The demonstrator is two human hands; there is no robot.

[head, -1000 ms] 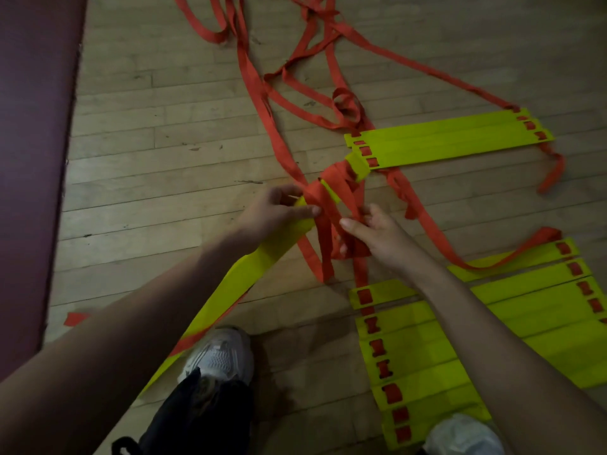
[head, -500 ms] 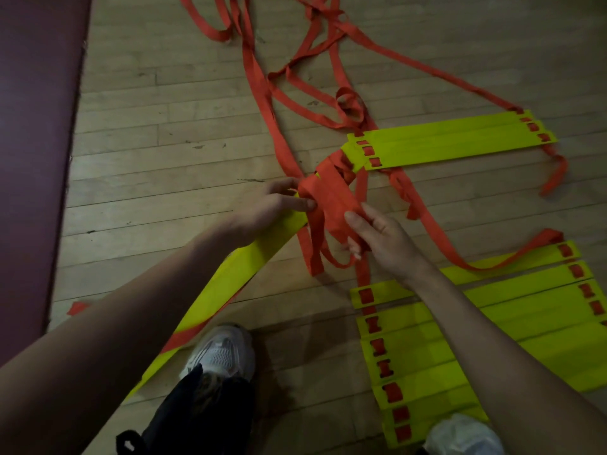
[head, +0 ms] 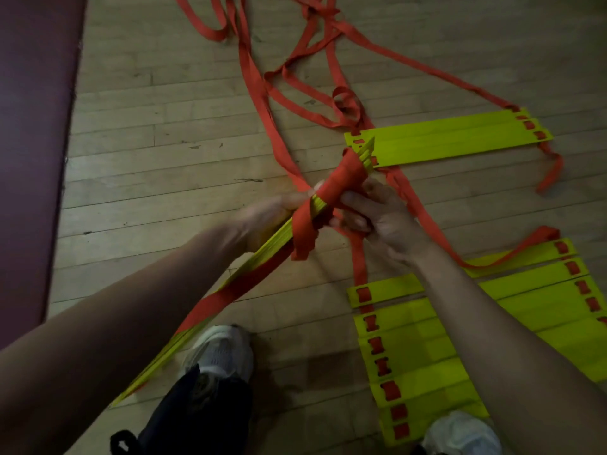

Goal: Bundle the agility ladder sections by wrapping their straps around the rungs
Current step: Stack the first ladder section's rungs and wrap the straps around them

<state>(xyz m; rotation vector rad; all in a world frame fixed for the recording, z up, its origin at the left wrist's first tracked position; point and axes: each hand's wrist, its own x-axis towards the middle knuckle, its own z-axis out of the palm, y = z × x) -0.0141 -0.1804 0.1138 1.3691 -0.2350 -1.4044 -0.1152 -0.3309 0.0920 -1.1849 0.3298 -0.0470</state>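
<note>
Lifted edge-on, rung stack (head: 259, 249) sits clasped in left hand (head: 269, 218); right hand (head: 384, 221) pinches its wrapped strap (head: 345, 178).

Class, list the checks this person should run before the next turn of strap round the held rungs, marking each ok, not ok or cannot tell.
1. Left hand grips the rung stack: ok.
2. Right hand holds the strap: ok.
3. Orange wrap tight round the stack: cannot tell.
4. Rung tips aligned: not ok, they fan out.
5. Loose strap on the floor untangled: not ok, looped and twisted.
6. Hanging strap tail tucked in: not ok.
</note>
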